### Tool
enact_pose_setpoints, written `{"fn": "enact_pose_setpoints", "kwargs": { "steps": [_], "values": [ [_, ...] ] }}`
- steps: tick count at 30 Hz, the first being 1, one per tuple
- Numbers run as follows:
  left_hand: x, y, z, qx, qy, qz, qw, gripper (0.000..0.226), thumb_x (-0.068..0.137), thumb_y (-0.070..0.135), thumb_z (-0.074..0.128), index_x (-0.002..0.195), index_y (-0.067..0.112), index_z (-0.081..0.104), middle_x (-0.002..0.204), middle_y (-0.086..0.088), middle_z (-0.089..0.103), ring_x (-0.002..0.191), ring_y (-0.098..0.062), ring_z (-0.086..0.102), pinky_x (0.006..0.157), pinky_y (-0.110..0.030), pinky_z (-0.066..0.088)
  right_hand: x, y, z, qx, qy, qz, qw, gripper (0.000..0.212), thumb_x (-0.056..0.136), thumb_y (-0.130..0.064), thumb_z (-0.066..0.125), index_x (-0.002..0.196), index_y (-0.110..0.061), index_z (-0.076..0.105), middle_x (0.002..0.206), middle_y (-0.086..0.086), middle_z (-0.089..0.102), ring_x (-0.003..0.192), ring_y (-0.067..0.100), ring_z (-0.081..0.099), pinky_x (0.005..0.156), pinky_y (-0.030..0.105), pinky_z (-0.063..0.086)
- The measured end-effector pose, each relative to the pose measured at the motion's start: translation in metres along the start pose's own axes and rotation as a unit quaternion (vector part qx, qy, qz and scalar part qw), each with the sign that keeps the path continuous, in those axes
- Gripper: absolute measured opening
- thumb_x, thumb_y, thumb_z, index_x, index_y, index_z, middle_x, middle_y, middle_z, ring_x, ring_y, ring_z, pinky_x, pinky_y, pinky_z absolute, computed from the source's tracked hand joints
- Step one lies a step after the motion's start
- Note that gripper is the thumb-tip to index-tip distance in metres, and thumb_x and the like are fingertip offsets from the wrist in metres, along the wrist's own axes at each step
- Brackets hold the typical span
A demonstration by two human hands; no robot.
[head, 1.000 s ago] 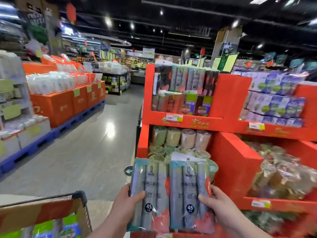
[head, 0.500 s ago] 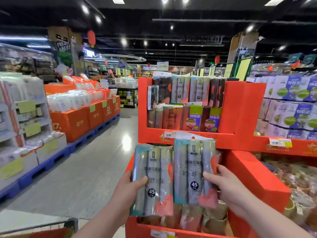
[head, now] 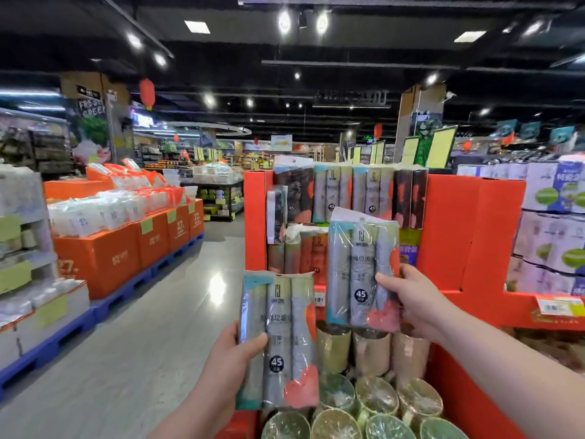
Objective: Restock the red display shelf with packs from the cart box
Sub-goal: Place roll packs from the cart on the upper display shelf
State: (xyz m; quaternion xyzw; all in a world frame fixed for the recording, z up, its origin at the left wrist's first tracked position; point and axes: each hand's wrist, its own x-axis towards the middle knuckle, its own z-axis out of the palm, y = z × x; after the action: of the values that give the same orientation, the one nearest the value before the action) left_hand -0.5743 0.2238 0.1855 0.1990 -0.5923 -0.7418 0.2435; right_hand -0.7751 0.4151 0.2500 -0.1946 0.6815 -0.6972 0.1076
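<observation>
Right hand (head: 414, 299) pinches upper pack (head: 357, 267) at its lower edge, in front of red display shelf (head: 449, 232) top tier. Left hand (head: 231, 359) grips second pack (head: 278, 337) lower down. Risks: slick film may slip; crowded tier may topple neighbours.

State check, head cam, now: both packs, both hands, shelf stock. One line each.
lower pack: upright, in the air, not yet shelved.
higher pack: upright, in front of the upper tier, not yet shelved.
left hand: grips the lower pack, thumb across its front.
right hand: grips the higher pack at its right edge.
red display shelf: upper tier holds upright packs, lower tier wrapped rolls.
</observation>
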Motion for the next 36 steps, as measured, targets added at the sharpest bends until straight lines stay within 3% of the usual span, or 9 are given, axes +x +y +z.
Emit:
{"fn": "enact_pose_setpoints", "kwargs": {
  "steps": [5,7,12,17,21,23,27,30,36],
  "values": [
    [0.017,0.001,-0.004,-0.006,0.037,0.018,0.999,0.023,0.087,-0.004,0.059,0.105,0.011,0.063,0.088,-0.015,0.074,0.08,-0.033,0.071,0.069,-0.04,0.054,0.061,0.001,0.009,-0.126,0.051,-0.042,0.99,0.047,0.076,-0.036,0.07,0.111,-0.009,0.055,0.107,0.019,0.064,0.099,0.036,0.064,0.086,0.051,0.054],
    [0.022,0.001,-0.006,-0.014,0.043,0.017,0.999,0.026,0.086,-0.006,0.059,0.105,0.01,0.064,0.09,-0.016,0.074,0.083,-0.035,0.071,0.074,-0.043,0.054,0.089,0.003,0.014,-0.131,0.05,-0.045,0.989,0.06,0.067,-0.043,0.07,0.116,-0.011,0.055,0.108,0.016,0.065,0.095,0.034,0.065,0.08,0.051,0.056],
    [0.027,0.01,-0.006,-0.025,0.07,0.05,0.996,0.036,0.06,0.0,0.075,0.092,0.014,0.065,0.076,-0.008,0.075,0.07,-0.023,0.071,0.069,-0.036,0.051,0.133,0.008,0.032,-0.095,0.029,-0.032,0.995,0.033,0.089,-0.011,0.064,0.118,-0.008,0.049,0.116,0.016,0.06,0.105,0.031,0.059,0.084,0.04,0.049],
    [0.037,0.005,-0.006,-0.003,0.085,0.066,0.994,0.069,0.033,0.022,0.078,0.1,0.012,0.067,0.087,-0.009,0.076,0.08,-0.021,0.072,0.073,-0.034,0.052,0.175,0.04,0.033,-0.091,-0.015,0.031,0.995,0.024,0.088,-0.011,0.065,0.108,-0.015,0.053,0.108,0.017,0.064,0.079,0.022,0.056,0.057,0.026,0.039],
    [0.042,-0.002,-0.004,-0.005,0.099,0.064,0.993,0.07,0.033,0.019,0.078,0.102,0.01,0.066,0.086,-0.008,0.076,0.075,-0.016,0.072,0.061,-0.021,0.055,0.198,0.056,0.038,-0.112,-0.056,0.083,0.989,0.022,0.09,-0.007,0.062,0.107,-0.014,0.051,0.077,0.007,0.056,0.06,0.018,0.046,0.053,0.025,0.033],
    [0.045,-0.004,0.0,-0.001,0.103,0.06,0.993,0.079,0.031,0.024,0.079,0.108,0.007,0.065,0.091,-0.011,0.076,0.081,-0.023,0.072,0.066,-0.027,0.055,0.203,0.063,0.042,-0.134,-0.071,0.1,0.983,0.018,0.091,-0.003,0.059,0.092,-0.016,0.047,0.07,0.005,0.05,0.056,0.016,0.043,0.053,0.026,0.034],
    [0.045,-0.001,0.01,-0.01,0.115,0.055,0.992,0.041,0.058,0.001,0.077,0.097,0.01,0.064,0.074,-0.003,0.076,0.064,-0.013,0.072,0.061,-0.028,0.051,0.212,0.076,0.046,-0.191,-0.052,0.093,0.976,0.028,0.09,-0.007,0.062,0.077,-0.017,0.039,0.079,0.011,0.049,0.064,0.02,0.048,0.054,0.03,0.042],
    [0.047,0.001,0.017,-0.005,0.123,0.049,0.991,0.039,0.06,0.002,0.075,0.096,0.011,0.063,0.076,-0.005,0.076,0.065,-0.016,0.072,0.065,-0.033,0.05,0.223,0.082,0.045,-0.216,-0.056,0.091,0.971,0.017,0.089,-0.011,0.064,0.093,-0.009,0.047,0.098,0.02,0.055,0.076,0.027,0.054,0.062,0.037,0.05],
    [0.054,-0.001,0.029,-0.012,0.124,0.034,0.992,0.048,0.052,0.008,0.068,0.1,0.007,0.063,0.083,-0.015,0.075,0.069,-0.025,0.072,0.062,-0.034,0.052,0.225,0.075,0.039,-0.223,-0.084,0.114,0.964,0.044,0.084,-0.019,0.07,0.12,-0.006,0.047,0.116,0.015,0.058,0.101,0.03,0.059,0.06,0.028,0.044]
  ]
}}
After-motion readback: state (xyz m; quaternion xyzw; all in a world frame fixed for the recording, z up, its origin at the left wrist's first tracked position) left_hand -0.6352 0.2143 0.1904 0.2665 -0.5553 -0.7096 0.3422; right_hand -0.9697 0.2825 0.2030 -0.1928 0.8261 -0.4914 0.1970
